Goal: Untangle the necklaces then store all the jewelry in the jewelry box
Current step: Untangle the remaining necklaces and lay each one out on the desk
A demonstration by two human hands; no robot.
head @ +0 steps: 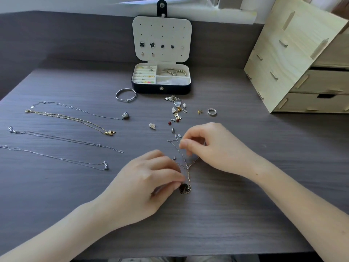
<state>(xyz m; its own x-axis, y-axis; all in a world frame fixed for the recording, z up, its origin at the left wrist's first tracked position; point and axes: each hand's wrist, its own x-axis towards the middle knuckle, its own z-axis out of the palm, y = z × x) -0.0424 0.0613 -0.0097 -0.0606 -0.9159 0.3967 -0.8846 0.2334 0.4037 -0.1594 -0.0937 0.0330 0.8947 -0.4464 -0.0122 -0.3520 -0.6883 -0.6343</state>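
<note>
Chains point(187, 165) of the tangled necklaces lie well in front of the jewelry box point(161, 87), their long axis running straight away from it, with the dark pendant point(184, 188) at the far end. The left hand point(149, 178), farther from the box, pinches that pendant's edge. The right hand point(213, 148), nearer the box, has its fingers curled and pinches a strand. The crossing lies between them, so parting the hands along that axis looks likely next.

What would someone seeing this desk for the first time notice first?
Mid-desk, the left hand and right hand pinch a tangled chain with a dark pendant. Four necklaces lie straightened out on the left, and the open jewelry box stands at the back.
</note>
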